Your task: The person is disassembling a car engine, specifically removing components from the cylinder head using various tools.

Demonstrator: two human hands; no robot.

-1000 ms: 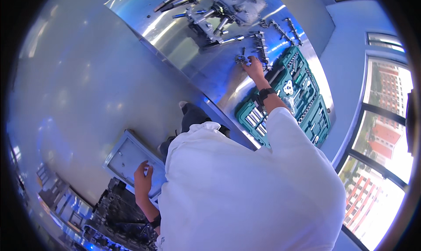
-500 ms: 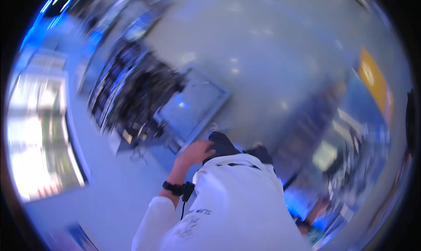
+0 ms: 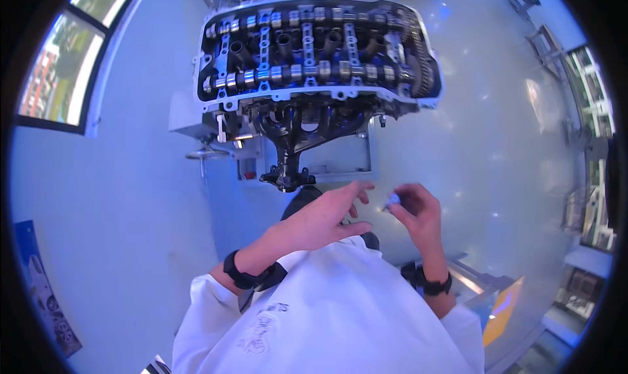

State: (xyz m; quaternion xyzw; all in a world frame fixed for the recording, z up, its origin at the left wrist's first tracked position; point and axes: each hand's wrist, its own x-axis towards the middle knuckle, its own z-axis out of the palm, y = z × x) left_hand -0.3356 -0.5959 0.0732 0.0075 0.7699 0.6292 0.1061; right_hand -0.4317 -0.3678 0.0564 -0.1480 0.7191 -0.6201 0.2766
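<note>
My left hand [image 3: 333,214] reaches forward with its fingers apart and nothing in it. Close to its right, my right hand [image 3: 420,210] pinches a small whitish-blue object [image 3: 393,202] between thumb and fingers; it is too small to name. Both hands are in front of my body, short of an engine [image 3: 281,95] with its top uncovered. Two camshafts [image 3: 307,73] lie across the engine, with a timing chain [image 3: 426,73] at its right end. A dark exhaust manifold [image 3: 288,138] juts from the engine's near side, and neither hand touches it.
Beneath the engine is a grey metal tray stand [image 3: 374,158]. A handwheel [image 3: 208,153] sticks out at its left. Windows [image 3: 65,60] line the left wall. At the lower right stands a table with a yellow panel [image 3: 502,312].
My view has swung round, so the engine now faces me. My right hand has come from the bench at the right to my front with a small object; my left has lifted forward.
</note>
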